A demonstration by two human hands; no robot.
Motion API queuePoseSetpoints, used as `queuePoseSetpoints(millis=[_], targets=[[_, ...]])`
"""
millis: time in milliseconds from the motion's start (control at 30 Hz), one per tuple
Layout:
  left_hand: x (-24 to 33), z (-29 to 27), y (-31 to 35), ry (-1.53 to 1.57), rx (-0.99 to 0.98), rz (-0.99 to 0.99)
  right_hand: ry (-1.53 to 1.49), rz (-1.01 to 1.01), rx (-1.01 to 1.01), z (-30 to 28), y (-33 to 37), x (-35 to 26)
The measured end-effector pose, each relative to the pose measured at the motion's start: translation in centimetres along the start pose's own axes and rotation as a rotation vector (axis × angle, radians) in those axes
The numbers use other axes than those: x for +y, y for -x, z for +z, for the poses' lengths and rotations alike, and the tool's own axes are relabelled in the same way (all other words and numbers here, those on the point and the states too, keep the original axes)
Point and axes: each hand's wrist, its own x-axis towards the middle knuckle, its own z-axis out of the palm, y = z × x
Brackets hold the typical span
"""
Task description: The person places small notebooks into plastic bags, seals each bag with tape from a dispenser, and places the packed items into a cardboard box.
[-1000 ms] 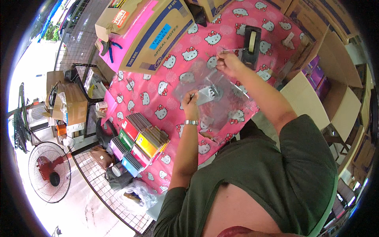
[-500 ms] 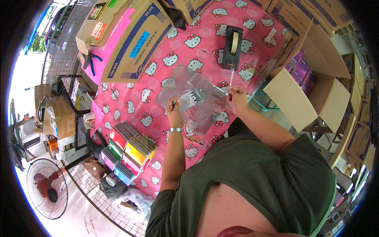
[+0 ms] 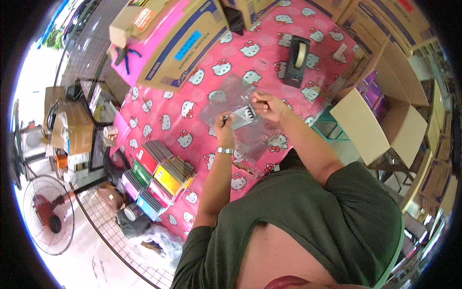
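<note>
My left hand (image 3: 224, 126) is closed on the lower left end of a small flat packet (image 3: 243, 118), whitish and clear with dark marks at its right end. At that right end, my right hand (image 3: 269, 107) pinches a piece of clear tape, hardly visible between the fingertips. Beneath both hands, clear plastic bags (image 3: 255, 139) lie spread on the pink patterned tablecloth (image 3: 185, 159). Beyond my right hand stands a black tape dispenser (image 3: 297, 62) with a roll in it.
Stacked spiral notebooks (image 3: 166, 173) stand at the table's left near edge. A large carton (image 3: 187, 45) with blue-handled pliers (image 3: 127, 60) beside it is at the far left. An open carton (image 3: 363, 125) with purple packs stands at right. A fan (image 3: 48, 214) is on the left.
My right hand has moved left from below the tape dispenser, where a clear strand ran to it, up to the packet. My left hand still holds the packet. The whole view has shifted slightly.
</note>
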Motion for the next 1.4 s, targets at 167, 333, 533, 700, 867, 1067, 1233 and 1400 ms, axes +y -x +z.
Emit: queuePoseSetpoints(millis=[167,333,533,700,867,1067,1233,1400], targets=[[1.2,0.5,-0.1,0.084,-0.021,-0.098,1.204,0.486,-0.354,11.1,-6.1,-4.9],[0.2,0.6,-0.7,0.278,-0.103,-0.199,1.011,1.146,-0.748,11.8,-9.6,-1.4],[0.4,0.6,0.0,0.245,-0.029,-0.154,1.396,1.109,-0.510,8.8,-12.8,-4.8],[0.4,0.8,0.0,0.223,-0.011,-0.160,1.620,1.058,-0.628,8.8,-14.5,-5.5],[0.7,1.1,-0.2,0.215,-0.012,-0.155,1.860,0.979,-0.827,9.4,-15.7,-4.8],[1.0,0.9,0.6,0.190,0.049,-0.136,1.778,0.729,-1.271,16.7,-11.4,-2.9],[-0.2,0.8,0.2,0.223,0.031,-0.113,1.857,0.843,-1.038,13.4,-15.0,-3.3],[0.5,1.0,0.0,0.227,-0.016,-0.147,1.991,0.848,-0.788,9.1,-15.6,-4.4]])
